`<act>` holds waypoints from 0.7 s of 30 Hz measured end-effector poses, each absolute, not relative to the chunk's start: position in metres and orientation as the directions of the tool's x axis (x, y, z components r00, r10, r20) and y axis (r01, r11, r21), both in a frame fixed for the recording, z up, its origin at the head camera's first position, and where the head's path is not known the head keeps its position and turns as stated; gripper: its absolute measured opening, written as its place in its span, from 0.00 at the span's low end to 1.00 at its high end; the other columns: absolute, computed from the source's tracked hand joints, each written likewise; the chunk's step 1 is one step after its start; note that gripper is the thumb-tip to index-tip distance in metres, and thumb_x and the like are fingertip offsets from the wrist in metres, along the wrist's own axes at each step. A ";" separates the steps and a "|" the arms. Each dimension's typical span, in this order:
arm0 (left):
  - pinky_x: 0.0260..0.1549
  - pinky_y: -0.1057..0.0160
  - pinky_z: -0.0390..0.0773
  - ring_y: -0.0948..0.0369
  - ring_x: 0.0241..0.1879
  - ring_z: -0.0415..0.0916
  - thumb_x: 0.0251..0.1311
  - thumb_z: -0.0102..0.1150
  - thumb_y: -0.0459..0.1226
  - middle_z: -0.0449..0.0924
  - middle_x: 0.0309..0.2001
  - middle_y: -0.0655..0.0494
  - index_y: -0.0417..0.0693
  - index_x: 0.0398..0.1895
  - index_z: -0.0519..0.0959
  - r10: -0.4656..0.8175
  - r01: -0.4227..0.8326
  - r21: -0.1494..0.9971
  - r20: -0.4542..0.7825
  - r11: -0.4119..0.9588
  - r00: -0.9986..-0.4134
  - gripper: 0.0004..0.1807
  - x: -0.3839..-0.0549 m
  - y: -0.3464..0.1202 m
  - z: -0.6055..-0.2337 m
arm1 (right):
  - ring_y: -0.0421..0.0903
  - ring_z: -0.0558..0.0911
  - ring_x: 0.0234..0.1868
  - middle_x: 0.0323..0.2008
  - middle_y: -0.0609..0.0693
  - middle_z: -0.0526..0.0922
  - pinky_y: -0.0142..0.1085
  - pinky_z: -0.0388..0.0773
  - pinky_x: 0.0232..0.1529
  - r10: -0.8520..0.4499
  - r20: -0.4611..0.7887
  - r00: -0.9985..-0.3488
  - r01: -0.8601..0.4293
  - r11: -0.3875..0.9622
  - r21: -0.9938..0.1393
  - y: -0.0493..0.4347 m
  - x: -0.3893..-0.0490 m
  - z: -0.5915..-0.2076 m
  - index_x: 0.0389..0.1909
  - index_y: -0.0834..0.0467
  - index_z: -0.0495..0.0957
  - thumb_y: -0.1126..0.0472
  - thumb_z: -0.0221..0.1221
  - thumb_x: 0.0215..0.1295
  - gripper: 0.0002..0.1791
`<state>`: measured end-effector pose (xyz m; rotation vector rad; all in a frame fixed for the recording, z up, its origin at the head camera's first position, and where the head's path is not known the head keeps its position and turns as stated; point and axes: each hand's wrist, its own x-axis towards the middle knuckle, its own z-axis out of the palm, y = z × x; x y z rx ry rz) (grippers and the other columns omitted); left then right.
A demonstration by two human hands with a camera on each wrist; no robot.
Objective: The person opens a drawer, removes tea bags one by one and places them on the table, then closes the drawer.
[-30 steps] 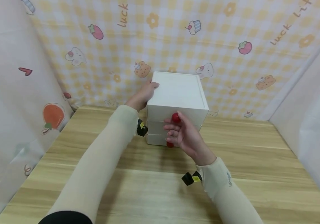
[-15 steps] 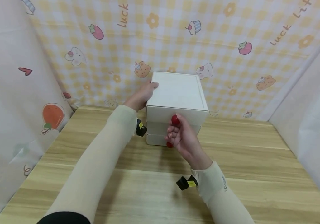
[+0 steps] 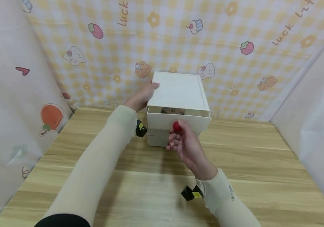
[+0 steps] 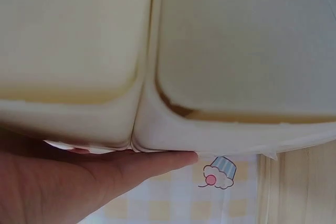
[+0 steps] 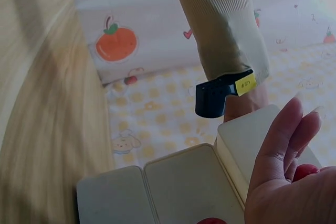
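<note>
A white drawer box (image 3: 179, 90) stands against the patterned backdrop, its top drawer (image 3: 159, 120) pulled partly out. Inside the gap lies a brownish item (image 3: 172, 111), too hidden to identify. My left hand (image 3: 143, 94) grips the box's left side near the back, thumb over the top edge; in the left wrist view a finger (image 4: 163, 162) lies straight along the box. With thumb and fingers my right hand (image 3: 192, 149) pinches the red round knob (image 3: 177, 127) of the top drawer. A lower drawer's red knob (image 5: 211, 221) shows in the right wrist view.
The box rests near the back of a wood-grain table (image 3: 139, 195). A yellow-checked cloth (image 3: 108, 53) hangs behind it, with white cloth walls at left and right. A black wrist camera (image 3: 190, 193) sits on my right sleeve.
The top drawer has slid out toward me, opening a gap beneath the box's lid. My right hand closed its fingers at the knob and drew back with it. My left hand stayed put.
</note>
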<state>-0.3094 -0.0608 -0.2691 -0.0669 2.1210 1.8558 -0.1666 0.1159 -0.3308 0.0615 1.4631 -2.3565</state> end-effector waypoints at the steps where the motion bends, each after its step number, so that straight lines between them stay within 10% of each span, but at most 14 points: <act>1: 0.74 0.51 0.63 0.53 0.74 0.61 0.81 0.30 0.48 0.58 0.77 0.50 0.59 0.83 0.38 0.176 -0.242 0.958 -0.268 0.156 -0.947 0.32 -0.309 -0.061 -0.269 | 0.39 0.74 0.22 0.22 0.45 0.76 0.32 0.79 0.30 -0.283 -0.225 -0.932 0.327 -0.393 -0.859 0.116 -0.165 -0.331 0.37 0.56 0.71 0.45 0.42 0.80 0.21; 21: 0.68 0.49 0.71 0.51 0.69 0.67 0.81 0.31 0.48 0.64 0.71 0.47 0.57 0.83 0.39 0.193 -0.230 0.962 -0.256 0.148 -0.947 0.33 -0.305 -0.063 -0.267 | 0.39 0.72 0.21 0.22 0.46 0.76 0.32 0.78 0.28 -0.306 -0.229 -0.924 0.335 -0.361 -0.870 0.120 -0.134 -0.332 0.35 0.55 0.73 0.46 0.40 0.80 0.21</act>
